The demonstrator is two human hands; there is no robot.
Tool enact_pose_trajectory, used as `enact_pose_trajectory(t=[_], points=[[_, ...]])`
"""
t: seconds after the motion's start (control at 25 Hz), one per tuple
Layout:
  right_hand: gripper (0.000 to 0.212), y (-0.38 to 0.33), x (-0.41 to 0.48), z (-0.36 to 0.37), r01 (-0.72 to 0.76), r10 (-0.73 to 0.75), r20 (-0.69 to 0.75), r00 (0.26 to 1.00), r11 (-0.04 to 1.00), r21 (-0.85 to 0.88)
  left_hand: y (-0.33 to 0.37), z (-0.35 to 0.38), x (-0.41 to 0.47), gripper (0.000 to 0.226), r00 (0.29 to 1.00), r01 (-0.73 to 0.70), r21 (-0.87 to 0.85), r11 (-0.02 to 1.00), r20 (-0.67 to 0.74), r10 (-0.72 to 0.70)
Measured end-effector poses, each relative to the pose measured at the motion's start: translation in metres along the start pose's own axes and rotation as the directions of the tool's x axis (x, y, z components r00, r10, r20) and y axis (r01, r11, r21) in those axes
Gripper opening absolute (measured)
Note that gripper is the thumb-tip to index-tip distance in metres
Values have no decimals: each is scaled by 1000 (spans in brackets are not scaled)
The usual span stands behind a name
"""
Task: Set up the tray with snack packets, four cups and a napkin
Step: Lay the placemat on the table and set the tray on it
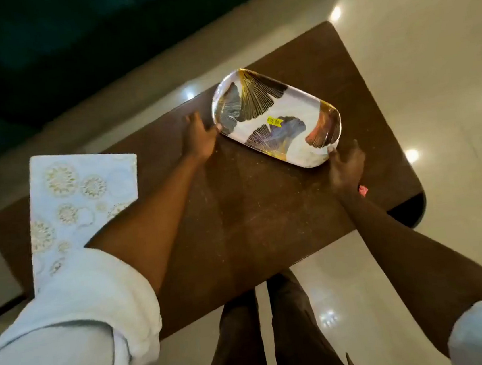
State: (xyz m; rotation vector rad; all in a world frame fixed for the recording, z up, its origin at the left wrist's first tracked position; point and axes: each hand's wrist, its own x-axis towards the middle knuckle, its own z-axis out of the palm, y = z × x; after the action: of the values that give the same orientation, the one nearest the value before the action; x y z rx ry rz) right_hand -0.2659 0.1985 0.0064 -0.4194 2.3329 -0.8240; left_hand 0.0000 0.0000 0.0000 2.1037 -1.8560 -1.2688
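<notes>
Head view, looking down on a brown table (237, 212) standing on a glossy pale floor (429, 55). An oval white tray (274, 118), printed with gold and dark fan-shaped leaves and bearing a small yellow sticker (275, 122) near its middle, lies flat on the far right part of the table, with nothing on it. The left hand (198, 137) rests at the tray's left end, fingers spread on the tabletop and the thumb touching the rim; it is open, not clasping the tray. The right hand (346, 166) sits at the tray's near right end, fingers loosely spread and a fingertip touching the rim; it too is open. Both forearms are bare, with pale sleeves (69, 322) rolled up near the elbows. A small red item (363, 190) shows at the right wrist; its nature cannot be told. On the table's left part, well apart from the tray, lies a white rectangular cloth (79, 200) with gold round motifs, partly hidden by the left arm. The person's dark trouser legs (282, 342) appear below the table's near edge.
</notes>
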Motion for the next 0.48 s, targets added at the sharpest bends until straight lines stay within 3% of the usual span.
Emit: enact_pose_trajectory(t=[0.04, 0.16, 0.32, 0.48], points=[[62, 2, 11, 4, -45, 51, -81, 995, 996, 74, 5, 4, 18, 60, 999, -23, -18, 1000, -47, 22], [44, 10, 37, 11, -204, 240, -126, 962, 947, 250, 17, 14, 55, 27, 993, -42, 11, 999, -108, 43], [25, 27, 58, 17, -236, 278, -99, 955, 921, 309, 22, 29, 73, 22, 987, 7, -40, 999, -160, -13], [22, 27, 66, 20, -265, 309, -42, 950, 873, 410, 17, 28, 90, 24, 982, 51, -151, 987, -172, -77]])
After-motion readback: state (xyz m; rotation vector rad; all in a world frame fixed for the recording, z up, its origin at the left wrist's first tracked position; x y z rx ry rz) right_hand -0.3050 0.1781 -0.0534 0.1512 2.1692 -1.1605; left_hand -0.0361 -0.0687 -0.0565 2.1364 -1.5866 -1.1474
